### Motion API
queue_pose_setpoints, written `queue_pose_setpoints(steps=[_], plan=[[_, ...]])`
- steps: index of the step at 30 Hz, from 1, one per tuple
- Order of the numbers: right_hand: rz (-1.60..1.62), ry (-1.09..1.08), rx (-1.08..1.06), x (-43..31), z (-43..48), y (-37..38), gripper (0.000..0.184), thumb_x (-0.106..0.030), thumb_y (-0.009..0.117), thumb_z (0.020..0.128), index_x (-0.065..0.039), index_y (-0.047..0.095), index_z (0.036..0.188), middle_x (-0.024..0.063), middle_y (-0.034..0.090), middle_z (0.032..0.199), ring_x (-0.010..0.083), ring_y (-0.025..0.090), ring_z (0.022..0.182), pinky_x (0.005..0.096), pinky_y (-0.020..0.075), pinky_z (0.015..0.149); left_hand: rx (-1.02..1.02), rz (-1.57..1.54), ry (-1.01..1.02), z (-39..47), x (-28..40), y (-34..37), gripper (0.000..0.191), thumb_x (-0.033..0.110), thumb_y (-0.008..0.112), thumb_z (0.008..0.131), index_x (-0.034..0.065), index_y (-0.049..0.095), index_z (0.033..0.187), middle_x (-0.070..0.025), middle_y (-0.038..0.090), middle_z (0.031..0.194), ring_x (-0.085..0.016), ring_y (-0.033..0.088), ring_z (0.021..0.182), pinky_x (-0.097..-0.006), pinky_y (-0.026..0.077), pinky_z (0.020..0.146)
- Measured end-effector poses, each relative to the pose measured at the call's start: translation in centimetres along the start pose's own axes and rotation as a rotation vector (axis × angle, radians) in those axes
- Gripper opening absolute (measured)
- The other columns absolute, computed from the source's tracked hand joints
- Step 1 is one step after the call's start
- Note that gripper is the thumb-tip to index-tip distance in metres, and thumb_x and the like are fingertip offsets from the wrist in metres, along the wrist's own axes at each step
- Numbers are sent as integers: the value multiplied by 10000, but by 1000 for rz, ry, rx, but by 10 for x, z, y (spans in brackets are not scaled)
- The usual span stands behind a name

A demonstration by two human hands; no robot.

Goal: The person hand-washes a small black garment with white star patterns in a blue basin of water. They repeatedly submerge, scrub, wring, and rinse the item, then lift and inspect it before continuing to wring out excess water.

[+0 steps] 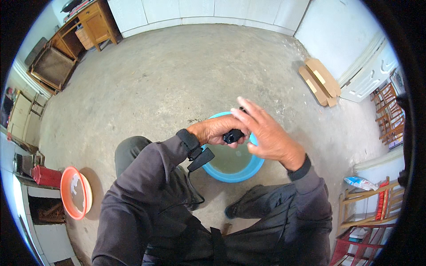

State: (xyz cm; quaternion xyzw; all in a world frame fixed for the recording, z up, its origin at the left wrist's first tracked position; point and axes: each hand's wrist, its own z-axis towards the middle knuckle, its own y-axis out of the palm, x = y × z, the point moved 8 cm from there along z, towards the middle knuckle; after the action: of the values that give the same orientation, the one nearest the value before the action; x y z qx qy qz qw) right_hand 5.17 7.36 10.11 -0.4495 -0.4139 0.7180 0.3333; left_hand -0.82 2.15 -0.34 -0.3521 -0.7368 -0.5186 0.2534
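Note:
My left hand (221, 129) is closed around a black bundled thing (233, 136), which looks like cloth. One end of it pokes out below the fist, and the fingers hide most of the rest. My right hand (269, 133) is spread right beside the left one, its fingers slightly blurred and reaching past the left knuckles. I cannot tell whether the two hands touch. Beneath both hands a light-blue plastic basin (229, 176) stands on the floor, holding cloudy water (231, 161). A black strap with a cabled device (201, 159) is on my left wrist.
An orange-rimmed basin (87, 196) leans near a red container (46, 176) on the left. Flattened cardboard (321, 81) lies by the right wall. A wooden chair (366, 199) and a dark red rack (342, 244) stand lower right, a wooden desk (96, 25) upper left.

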Motion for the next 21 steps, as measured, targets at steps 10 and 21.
queue_pose_setpoints(steps=[10,21], plan=[[-295,-64,170,6,-6,27,434,-99,707,725,-85,535,1123,86,583,1024,263,634,892,368,553,678,-13,424,-136,-13,-9,20,160,204,706,807,73,622,843,17,554,717,-104,521,597,-263,421,517],[-477,161,169,38,-1,57,123,-71,655,714,-57,563,794,135,612,680,318,643,587,414,502,492,661,1627,195,3,20,-9,216,163,640,800,13,603,952,-209,685,858,-401,670,779,-484,539,678]])
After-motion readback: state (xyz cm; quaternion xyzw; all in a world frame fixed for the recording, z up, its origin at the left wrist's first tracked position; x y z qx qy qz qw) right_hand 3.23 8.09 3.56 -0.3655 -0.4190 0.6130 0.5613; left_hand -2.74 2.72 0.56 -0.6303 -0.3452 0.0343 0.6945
